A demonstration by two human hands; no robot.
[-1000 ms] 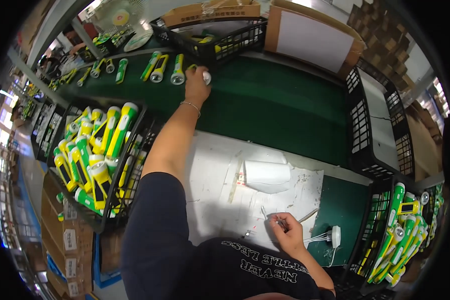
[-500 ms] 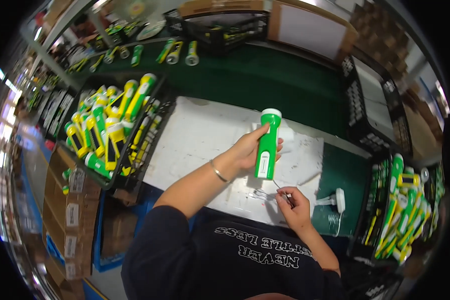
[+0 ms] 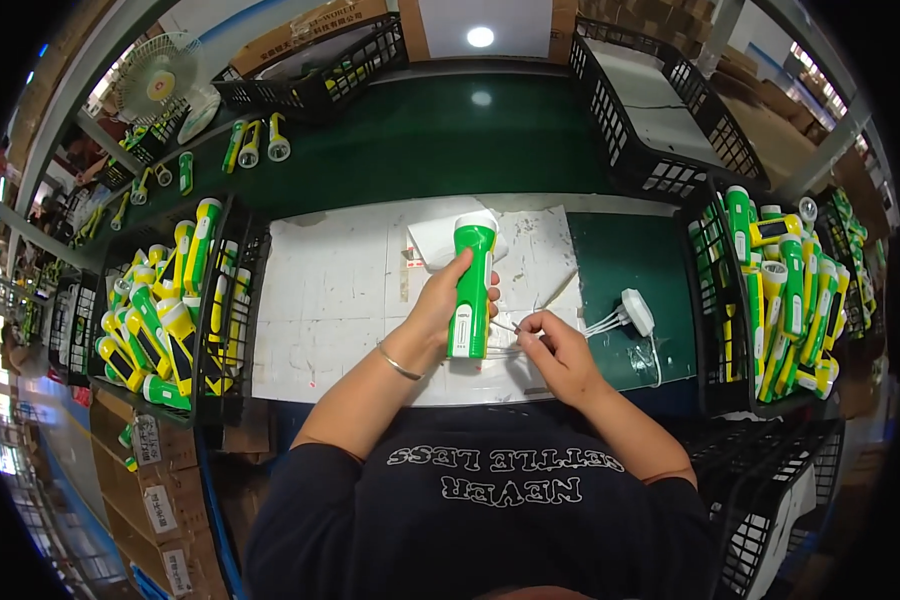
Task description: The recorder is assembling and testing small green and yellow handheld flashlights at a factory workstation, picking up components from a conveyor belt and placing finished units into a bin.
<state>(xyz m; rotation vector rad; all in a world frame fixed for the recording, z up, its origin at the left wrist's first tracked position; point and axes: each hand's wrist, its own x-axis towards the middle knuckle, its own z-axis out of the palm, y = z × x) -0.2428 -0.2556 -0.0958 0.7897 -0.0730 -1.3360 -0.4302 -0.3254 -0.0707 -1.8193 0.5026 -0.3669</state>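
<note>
My left hand [image 3: 438, 305] is wrapped round a green flashlight [image 3: 469, 290], its white head pointing away from me and a pale label on its near end. Just right of the flashlight's near end, my right hand [image 3: 558, 352] pinches the tip of a thin cable [image 3: 507, 326]. Several white leads run from beside that hand to a white charger block [image 3: 636, 312] on the right. Beneath both hands lies a scuffed white board [image 3: 320, 290]. Whether the cable tip touches the flashlight, I cannot tell.
Black crates of green and yellow flashlights stand left [image 3: 232, 330] and right [image 3: 710, 330]. More flashlights [image 3: 250, 142] lie at the far left of the green table. A round bright spot [image 3: 480, 37] shows on the back panel. A black crate [image 3: 650, 150] sits back right.
The view has turned and shifted, so the surroundings sit differently. My left hand still grips the flashlight; my right hand still pinches the cable. A round bright spot now shows on the back panel.
</note>
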